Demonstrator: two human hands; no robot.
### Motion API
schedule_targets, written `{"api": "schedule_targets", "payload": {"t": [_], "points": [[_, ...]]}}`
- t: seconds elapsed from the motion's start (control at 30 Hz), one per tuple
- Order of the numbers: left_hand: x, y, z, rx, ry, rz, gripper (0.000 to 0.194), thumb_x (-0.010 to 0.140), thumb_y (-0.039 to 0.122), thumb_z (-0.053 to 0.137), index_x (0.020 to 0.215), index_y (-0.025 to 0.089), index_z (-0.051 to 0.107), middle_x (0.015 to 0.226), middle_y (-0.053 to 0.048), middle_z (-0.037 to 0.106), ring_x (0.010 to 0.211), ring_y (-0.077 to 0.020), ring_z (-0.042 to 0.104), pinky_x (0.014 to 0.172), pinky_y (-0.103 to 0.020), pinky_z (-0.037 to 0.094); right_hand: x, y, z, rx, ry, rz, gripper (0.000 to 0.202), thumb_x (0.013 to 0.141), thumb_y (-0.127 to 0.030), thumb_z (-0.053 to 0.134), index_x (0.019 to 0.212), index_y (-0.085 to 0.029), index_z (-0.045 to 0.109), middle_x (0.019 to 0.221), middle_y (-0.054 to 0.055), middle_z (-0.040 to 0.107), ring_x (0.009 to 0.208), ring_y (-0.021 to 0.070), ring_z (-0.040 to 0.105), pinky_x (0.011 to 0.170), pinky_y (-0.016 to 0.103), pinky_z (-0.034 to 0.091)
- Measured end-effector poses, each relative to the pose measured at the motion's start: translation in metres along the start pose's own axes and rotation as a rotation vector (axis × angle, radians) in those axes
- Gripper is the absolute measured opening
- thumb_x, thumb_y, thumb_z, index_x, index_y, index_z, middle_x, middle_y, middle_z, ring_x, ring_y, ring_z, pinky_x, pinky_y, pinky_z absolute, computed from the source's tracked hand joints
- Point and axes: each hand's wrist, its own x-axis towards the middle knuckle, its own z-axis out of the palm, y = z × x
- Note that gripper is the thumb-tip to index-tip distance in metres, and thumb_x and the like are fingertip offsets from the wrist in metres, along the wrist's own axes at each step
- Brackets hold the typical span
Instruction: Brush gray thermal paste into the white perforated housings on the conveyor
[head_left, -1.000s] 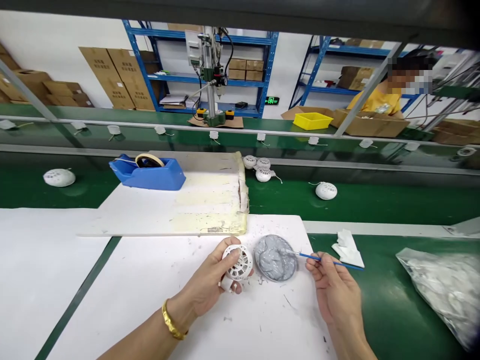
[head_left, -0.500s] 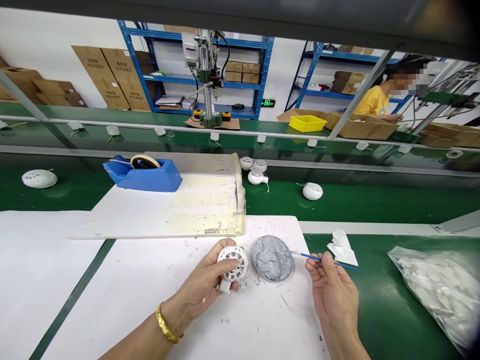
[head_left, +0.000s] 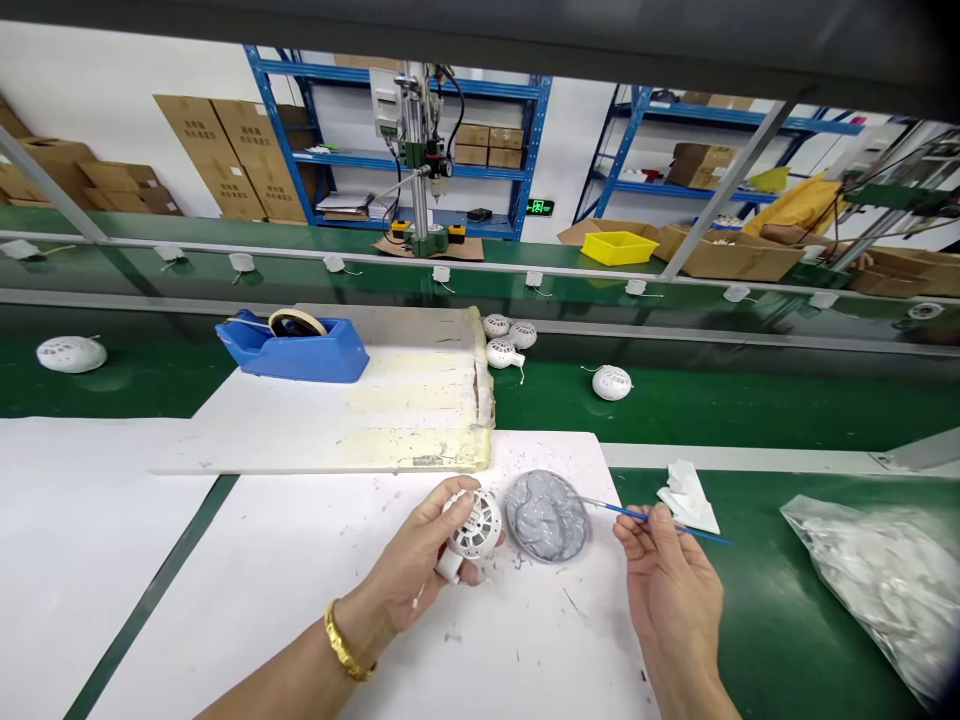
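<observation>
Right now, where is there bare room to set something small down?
One bare patch is the white sheet between the green strip and the left hand, in front of the pale board. Another is the green surface between the right hand and the plastic bag. It's crowded between the hands: vented white part, grey paste and brush are close together.

a blue tape dispenser [head_left: 300, 355] sits on a white board [head_left: 405, 400], blue shelves [head_left: 531, 160] beyond.

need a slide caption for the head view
Left hand holds a white vented housing while the right hand holds a blue brush at a dish of grey paste.
</observation>
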Motion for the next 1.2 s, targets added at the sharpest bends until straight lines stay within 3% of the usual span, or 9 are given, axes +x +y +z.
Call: {"api": "schedule_targets", "payload": {"t": [0.27, 0.43, 0.63, 1.0, 1.2], "points": [[0.0, 0.002, 0.005, -0.024, -0.004, -0.002, 0.023, 0.083, 0.025, 0.06, 0.101, 0.024, 0.045, 0.096, -0.006, 0.059, 0.081, -0.0164, 0.058, 0.052, -0.02, 0.041, -0.012, -0.01, 0.013, 0.023, 0.016, -0.052, 0.026, 0.069, -0.033, 0.077, 0.075, -0.011, 0.063, 0.07, 0.003, 0.063, 0.062, 0.0112, 0.062, 0.061, 0.021, 0.055], [-0.005, 0.002, 0.008, -0.073, -0.062, 0.028, 0.036, 0.077, 0.015, 0.064, 0.106, 0.025, 0.045, 0.094, -0.004, 0.056, 0.086, -0.0162, 0.054, 0.065, -0.026, 0.047, -0.033, -0.016, 0.025, 0.017, -0.028, -0.085, 0.025, 0.073, -0.035, 0.074, 0.076, -0.013, 0.061, 0.071, 0.002, 0.063, 0.063, 0.0114, 0.062, 0.059, 0.022, 0.054], [-0.009, -0.005, 0.013, -0.077, -0.154, 0.127, 0.045, 0.075, 0.014, 0.069, 0.111, 0.024, 0.043, 0.095, -0.002, 0.053, 0.082, -0.0127, 0.051, 0.082, -0.036, 0.048, -0.059, -0.001, 0.036, -0.081, -0.143, -0.152, 0.029, 0.073, -0.04, 0.072, 0.072, -0.015, 0.058, 0.067, 0.003, 0.064, 0.057, 0.0153, 0.061, 0.054, 0.03, 0.053], [-0.009, -0.012, 0.015, -0.099, -0.182, 0.181, 0.051, 0.073, 0.017, 0.073, 0.113, 0.022, 0.042, 0.093, -0.003, 0.055, 0.079, -0.013, 0.054, 0.079, -0.032, 0.045, -0.071, 0.018, 0.035, -0.229, -0.187, -0.339, 0.019, 0.079, -0.034, 0.067, 0.077, -0.016, 0.061, 0.072, 0.003, 0.067, 0.058, 0.0173, 0.063, 0.064, 0.037, 0.054], [-0.008, -0.013, 0.014, -0.121, -0.158, 0.177, 0.054, 0.07, 0.018, 0.075, 0.113, 0.022, 0.042, 0.092, -0.002, 0.056, 0.077, -0.0127, 0.055, 0.078, -0.032, 0.045, -0.072, 0.017, 0.032, -0.369, -0.239, -0.615, 0.006, 0.081, -0.023, 0.064, 0.079, -0.017, 0.063, 0.074, 0.004, 0.067, 0.062, 0.0184, 0.063, 0.062, 0.037, 0.054]]}}
